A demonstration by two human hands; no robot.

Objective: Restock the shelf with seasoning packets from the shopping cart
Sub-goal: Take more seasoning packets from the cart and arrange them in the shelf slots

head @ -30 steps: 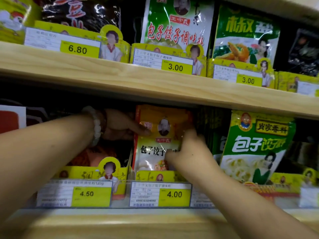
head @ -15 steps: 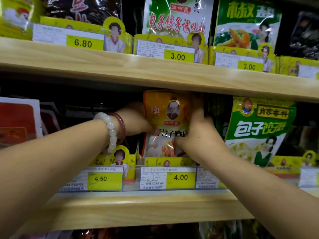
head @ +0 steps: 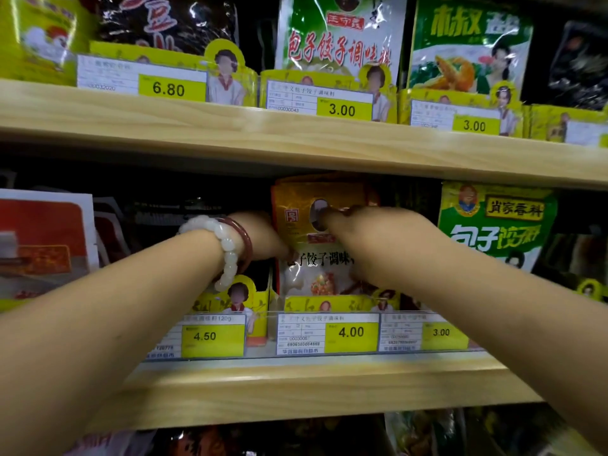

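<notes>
Orange-yellow seasoning packet [head: 306, 258] stands upright on the lower wooden shelf [head: 296, 386], directly above the 4.00 price tag [head: 351, 332]. Print reads 饺子调味, small red logo at its upper left. Left hand [head: 263, 236] reaches along the packet's left edge, fingers hidden behind it, so grip can't be told. Right hand [head: 365, 232] lies across the packet front, fingers blurred, grip unclear. Left of the 4.00 tag: 4.50 tag [head: 204, 336]. Right: 3.00 tag [head: 441, 332], with green packet [head: 493, 225] above it marked 包子饺.
</notes>
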